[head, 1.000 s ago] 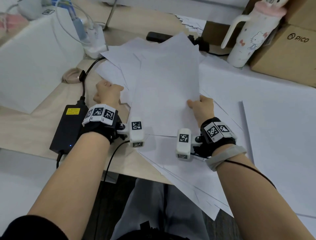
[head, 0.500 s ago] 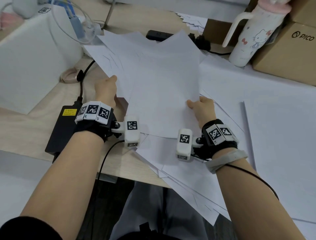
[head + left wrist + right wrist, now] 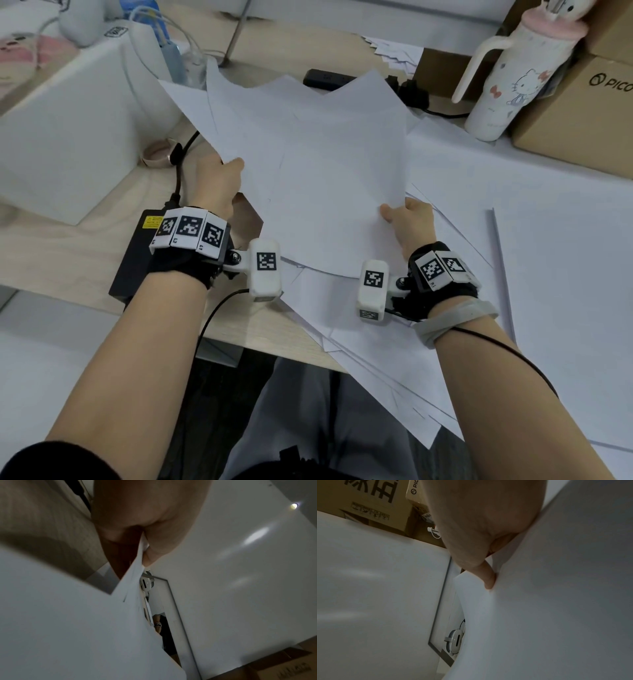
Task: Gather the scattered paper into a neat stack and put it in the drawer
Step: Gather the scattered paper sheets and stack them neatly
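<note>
A fanned bundle of white paper sheets (image 3: 308,164) is raised off the desk, its corners splayed at the top. My left hand (image 3: 219,185) grips the bundle's left edge, thumb on top; the left wrist view shows the paper edge (image 3: 137,563) pinched between thumb and fingers. My right hand (image 3: 407,222) holds the right lower edge, thumb on the top sheet; in the right wrist view a finger (image 3: 488,577) presses the underside of the paper (image 3: 556,588). More loose sheets (image 3: 376,342) lie on the desk below and overhang its front edge. No drawer is in view.
A black power brick (image 3: 137,260) with its cable lies under my left wrist. A white box (image 3: 68,137) stands at the left. A Hello Kitty tumbler (image 3: 507,78) and a cardboard box (image 3: 582,113) stand at the back right. Large white sheets (image 3: 565,257) cover the desk's right side.
My left hand has lifted the left sheets off the desk and taken their edge in a grip. The bundle has risen and fanned toward the back left. My right hand has barely moved.
</note>
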`<state>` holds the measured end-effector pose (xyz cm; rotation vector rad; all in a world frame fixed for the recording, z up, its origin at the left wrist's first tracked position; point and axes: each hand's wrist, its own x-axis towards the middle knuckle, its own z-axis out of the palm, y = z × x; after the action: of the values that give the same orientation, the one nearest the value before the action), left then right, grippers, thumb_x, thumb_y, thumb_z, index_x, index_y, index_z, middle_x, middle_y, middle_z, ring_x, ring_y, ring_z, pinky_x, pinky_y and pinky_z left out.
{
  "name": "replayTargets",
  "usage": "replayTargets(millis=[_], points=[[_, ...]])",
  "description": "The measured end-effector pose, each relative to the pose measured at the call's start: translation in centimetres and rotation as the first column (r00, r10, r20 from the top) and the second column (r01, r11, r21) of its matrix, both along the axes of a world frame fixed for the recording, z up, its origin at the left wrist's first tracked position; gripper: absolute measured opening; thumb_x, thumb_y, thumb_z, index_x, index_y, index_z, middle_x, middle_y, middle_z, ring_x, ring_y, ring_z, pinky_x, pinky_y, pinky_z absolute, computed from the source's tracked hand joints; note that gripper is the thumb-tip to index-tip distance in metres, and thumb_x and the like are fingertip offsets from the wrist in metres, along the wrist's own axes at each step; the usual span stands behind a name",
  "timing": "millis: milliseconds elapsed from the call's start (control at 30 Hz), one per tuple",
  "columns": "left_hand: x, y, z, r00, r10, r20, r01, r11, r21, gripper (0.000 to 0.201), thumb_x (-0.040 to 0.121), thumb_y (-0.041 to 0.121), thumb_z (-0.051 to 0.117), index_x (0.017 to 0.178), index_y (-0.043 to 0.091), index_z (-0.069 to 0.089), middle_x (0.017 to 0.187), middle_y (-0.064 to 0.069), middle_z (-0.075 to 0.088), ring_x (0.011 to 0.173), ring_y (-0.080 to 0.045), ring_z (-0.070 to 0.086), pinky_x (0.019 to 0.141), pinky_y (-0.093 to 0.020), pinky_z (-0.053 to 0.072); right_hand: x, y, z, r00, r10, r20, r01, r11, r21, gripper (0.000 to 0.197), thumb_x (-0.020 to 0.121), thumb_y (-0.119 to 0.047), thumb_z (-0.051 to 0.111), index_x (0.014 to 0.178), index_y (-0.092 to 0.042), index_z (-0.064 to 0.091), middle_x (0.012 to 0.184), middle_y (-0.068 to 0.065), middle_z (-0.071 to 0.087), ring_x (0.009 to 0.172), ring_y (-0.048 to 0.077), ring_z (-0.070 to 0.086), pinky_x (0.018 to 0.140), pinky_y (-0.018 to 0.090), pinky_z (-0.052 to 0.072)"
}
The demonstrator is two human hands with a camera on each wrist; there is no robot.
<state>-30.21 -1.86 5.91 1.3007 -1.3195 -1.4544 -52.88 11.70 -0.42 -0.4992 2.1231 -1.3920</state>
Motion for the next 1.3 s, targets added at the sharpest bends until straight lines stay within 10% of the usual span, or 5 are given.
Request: replayTargets(millis=[233, 633, 867, 1100, 1300], points=[[0.4, 0.9, 4.6, 0.986, 0.096, -0.133, -0.133, 0.944, -0.301, 0.026, 0.093, 0.005, 0.047, 0.073, 0.019, 0.054, 0.077, 0.005, 0.058, 0.071, -0.006, 0.054, 0.068, -0.018, 0.046, 0.3, 0.2, 0.3, 1.000, 0.010, -0.021, -0.010, 1.000, 0.019, 0.025, 0.077, -0.010, 0.061, 0.088, 0.012, 0.059, 0.075, 0.010, 0.058, 0.070, 0.021, 0.052, 0.069, 0.036, 0.048], [0.1, 5.0, 10.6, 0.922, -0.180, -0.343, -0.064, 0.803, -0.593, 0.013, 0.096, 0.007, 0.050, 0.105, 0.008, 0.059, 0.100, 0.004, 0.069, 0.101, -0.016, 0.066, 0.087, -0.028, 0.052, 0.9, 0.8, 1.3, 1.000, 0.023, 0.009, -0.023, 1.000, -0.009, 0.033, 0.081, -0.007, 0.063, 0.101, 0.019, 0.056, 0.108, 0.036, 0.059, 0.071, 0.022, 0.050, 0.075, 0.048, 0.053], [-0.1, 5.1, 11.0, 0.892, -0.165, -0.421, -0.112, 0.821, -0.560, 0.020, 0.095, 0.009, 0.051, 0.111, -0.002, 0.054, 0.111, -0.015, 0.064, 0.112, -0.036, 0.060, 0.100, -0.051, 0.046, 1.2, 1.0, 1.8, 1.000, 0.026, 0.010, -0.026, 1.000, 0.006, 0.033, 0.076, -0.009, 0.065, 0.095, 0.017, 0.058, 0.103, 0.036, 0.061, 0.070, 0.022, 0.050, 0.081, 0.057, 0.053], [-1.3, 4.2, 7.2, 0.936, -0.050, -0.348, -0.083, 0.931, -0.355, 0.024, 0.094, 0.002, 0.049, 0.117, 0.001, 0.055, 0.114, -0.011, 0.065, 0.111, -0.026, 0.061, 0.101, -0.040, 0.047, 1.5, 1.5, 2.7, 0.995, 0.092, 0.040, -0.093, 0.996, 0.002, 0.005, 0.081, -0.006, 0.060, 0.076, -0.007, 0.061, 0.076, 0.011, 0.054, 0.073, 0.021, 0.047, 0.066, 0.036, 0.043], [-1.2, 3.6, 2.8, 0.997, 0.003, -0.082, -0.025, 0.963, -0.268, 0.027, 0.092, -0.003, 0.046, 0.112, 0.007, 0.062, 0.093, 0.008, 0.064, 0.081, -0.001, 0.060, 0.075, -0.012, 0.049, 1.5, 1.5, 3.0, 0.991, 0.082, 0.101, -0.084, 0.996, 0.007, 0.014, 0.071, -0.008, 0.049, 0.076, 0.005, 0.054, 0.074, 0.009, 0.046, 0.070, 0.021, 0.039, 0.066, 0.030, 0.033]])
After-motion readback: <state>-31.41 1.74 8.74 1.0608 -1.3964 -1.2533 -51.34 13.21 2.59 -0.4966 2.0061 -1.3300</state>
